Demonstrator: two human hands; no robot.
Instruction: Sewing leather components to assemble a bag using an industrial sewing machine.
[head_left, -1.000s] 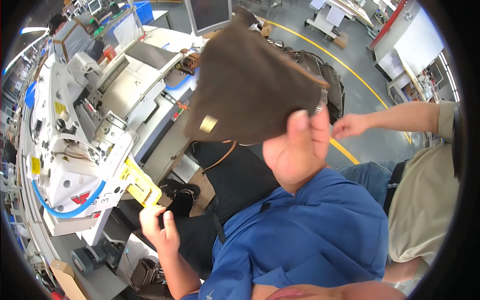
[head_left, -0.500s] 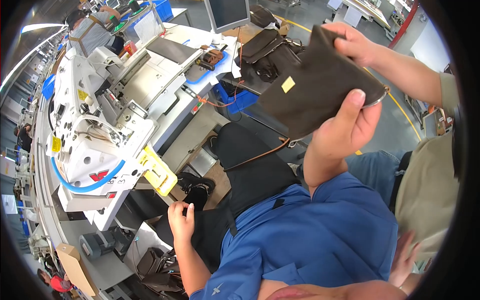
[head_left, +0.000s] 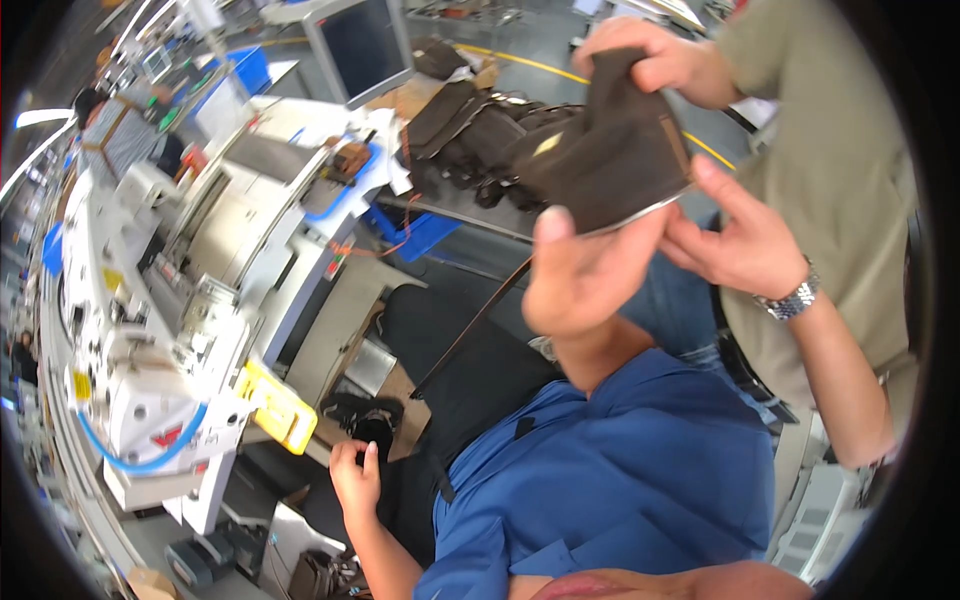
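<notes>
A dark brown leather bag piece (head_left: 625, 165) with a small yellow sticker and a pale lower edge is held up by a co-worker. One co-worker's hand (head_left: 660, 60) grips its top; the other (head_left: 745, 225), with a metal watch, is at its lower right corner. My right hand (head_left: 590, 275) is just below the piece, thumb up and apart, fingers stretched along the lower edge; whether they touch it I cannot tell. My left hand (head_left: 357, 485) rests by my lap, fingers loosely bent, with nothing visible in it. A thin brown strap (head_left: 470, 332) crosses my black apron.
A white sewing machine (head_left: 150, 400) with a yellow guard (head_left: 277, 407) stands at the left. Behind it are a monitor (head_left: 360, 45) and a blue tray (head_left: 345, 190). Brown leather pieces (head_left: 470, 125) pile up on the far bench. The co-worker stands close at my right.
The co-worker's second hand has come up to the piece's lower corner. My right hand has loosened its grip, thumb now away. The view has turned, and the piece has tilted.
</notes>
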